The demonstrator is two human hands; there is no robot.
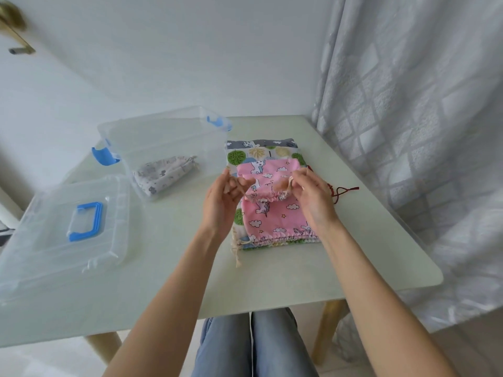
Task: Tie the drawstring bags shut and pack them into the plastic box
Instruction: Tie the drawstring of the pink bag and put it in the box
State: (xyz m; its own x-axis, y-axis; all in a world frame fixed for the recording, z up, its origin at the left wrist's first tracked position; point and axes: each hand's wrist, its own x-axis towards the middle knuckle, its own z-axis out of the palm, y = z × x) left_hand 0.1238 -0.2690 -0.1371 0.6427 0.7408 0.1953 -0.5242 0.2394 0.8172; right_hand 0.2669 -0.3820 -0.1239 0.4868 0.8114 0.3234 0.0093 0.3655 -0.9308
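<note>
A pink unicorn-print drawstring bag (268, 176) hangs lifted above a stack of bags (272, 221) on the table. My left hand (221, 205) pinches its cream cord at the left end of the gathered mouth. My right hand (310, 197) pinches the cord at the right end. The stack's top bag is pink too, with a tree-print bag and a grey bag beneath it. The clear plastic box (163, 148) with blue latches stands open at the left. One grey patterned bag (163, 175) lies tied inside it.
The box's clear lid (68, 229) with a blue handle lies at the table's near left. A red cord (343, 191) trails from the stack to the right. A white curtain (422, 131) hangs close at the right. The pale table (299, 273) ends just before my knees.
</note>
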